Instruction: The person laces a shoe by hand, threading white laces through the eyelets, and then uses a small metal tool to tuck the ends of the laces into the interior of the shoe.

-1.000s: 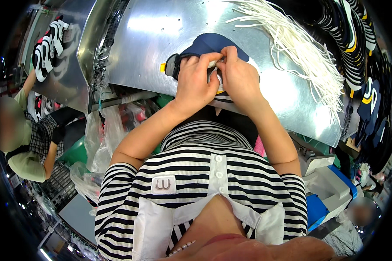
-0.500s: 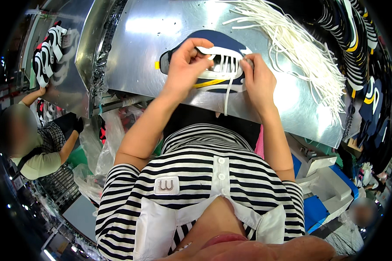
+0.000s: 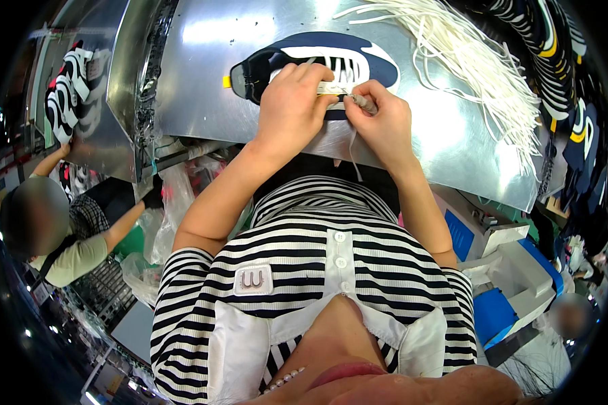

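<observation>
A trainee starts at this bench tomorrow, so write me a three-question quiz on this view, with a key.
1. What lies on the metal tabletop to the right of the shoe upper? A: a pair of scissors; B: a bundle of white laces; C: a hammer.
2. True or false: a yellow tab sticks out at the shoe upper's left end.
3. Which of the person's two hands is nearer that tab?

Key: 1. B. 2. True. 3. The left hand.
</observation>
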Tool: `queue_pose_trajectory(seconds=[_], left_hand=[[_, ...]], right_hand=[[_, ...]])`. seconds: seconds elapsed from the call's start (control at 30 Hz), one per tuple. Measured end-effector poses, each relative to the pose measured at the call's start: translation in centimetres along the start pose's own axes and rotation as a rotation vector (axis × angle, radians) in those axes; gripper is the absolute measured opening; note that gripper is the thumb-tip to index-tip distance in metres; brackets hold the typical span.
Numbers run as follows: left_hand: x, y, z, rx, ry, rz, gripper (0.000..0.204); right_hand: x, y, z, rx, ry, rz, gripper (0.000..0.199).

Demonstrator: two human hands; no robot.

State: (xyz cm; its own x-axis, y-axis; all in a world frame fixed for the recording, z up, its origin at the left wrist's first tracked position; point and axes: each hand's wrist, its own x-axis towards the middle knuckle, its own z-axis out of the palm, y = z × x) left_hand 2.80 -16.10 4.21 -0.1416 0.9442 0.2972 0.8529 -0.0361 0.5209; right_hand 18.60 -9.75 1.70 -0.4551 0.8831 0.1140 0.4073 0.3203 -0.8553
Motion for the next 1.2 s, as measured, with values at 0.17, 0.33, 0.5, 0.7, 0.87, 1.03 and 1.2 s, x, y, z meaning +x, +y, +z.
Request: queue_pose_trajectory(seconds=[0.17, 0.33, 0.5, 0.7, 0.87, 1.03, 1.2], left_hand=[[0.3, -1.4, -1.2, -0.05, 0.068, 0.01, 0.025], [1.4, -1.3, -2.6, -0.06, 0.178, 0.048, 0.021], [1.4, 1.2, -3.9, -0.138, 0.181, 0.102, 0.024], [1.0, 2.1, -5.2, -0.089, 0.176, 0.188, 0.024], [1.2, 1.0, -6.2, -0.02, 0.042, 0.162, 0.023], [-0.6, -3.2, -1.7, -0.058, -0.235, 0.05, 0.024], [0.3, -2.8, -1.9, -0.121, -0.314, 0.028, 0.027]], right_hand=[[-3.0, -2.1, -2.6, -0.228, -0.268, -0.225, 0.014], [-6.8, -1.9, -2.5, -0.021, -0.485, -0.357, 0.012], [-0.7, -2.6, -2.1, 0.379, 0.007, -0.024, 0.017], [0.0, -3.1, -1.6, 0.635, -0.267, 0.255, 0.022], [-4.5, -2.5, -2.6, 0.47, -0.559, -0.084, 0.01], [-1.2, -3.0, -2.8, 0.421, -0.265, 0.187, 0.016], [1.4, -1.1, -0.3, 0.298, 0.039, -0.078, 0.014]])
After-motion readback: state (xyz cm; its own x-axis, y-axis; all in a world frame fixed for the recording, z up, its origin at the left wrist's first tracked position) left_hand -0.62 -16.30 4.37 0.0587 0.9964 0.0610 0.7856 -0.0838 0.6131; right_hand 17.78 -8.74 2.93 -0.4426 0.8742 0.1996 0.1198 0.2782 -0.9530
